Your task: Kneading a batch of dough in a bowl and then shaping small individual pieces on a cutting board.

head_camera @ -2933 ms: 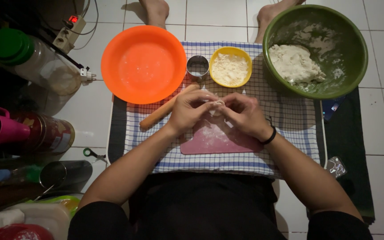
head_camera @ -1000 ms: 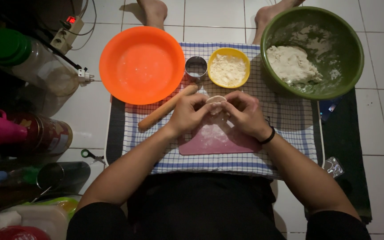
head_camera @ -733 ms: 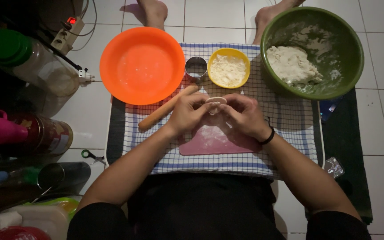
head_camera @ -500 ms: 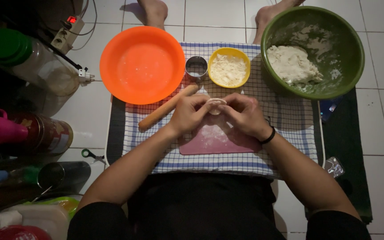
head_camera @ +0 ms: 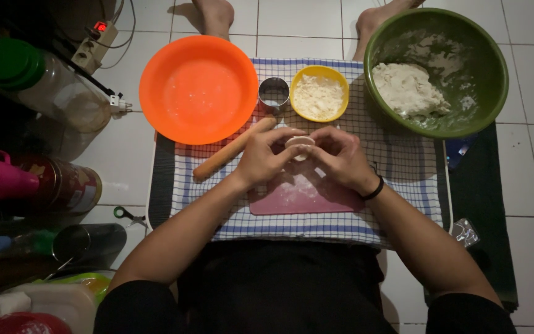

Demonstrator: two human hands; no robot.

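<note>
Now: shaping step | left hand and right hand both pinch a small dough piece above the pink board | next likely needs gentle, even fingertip pressure

Dim overhead light, dark left edge, sharp focus

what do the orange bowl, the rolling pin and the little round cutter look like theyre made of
Orange bowl: likely plastic, going by its even bright colour and soft sheen. Rolling pin: looks like wood, a matte pale tan stick. Round cutter: probably metal, a thin grey ring with a dull gleam, though the dim light leaves that open.
</note>
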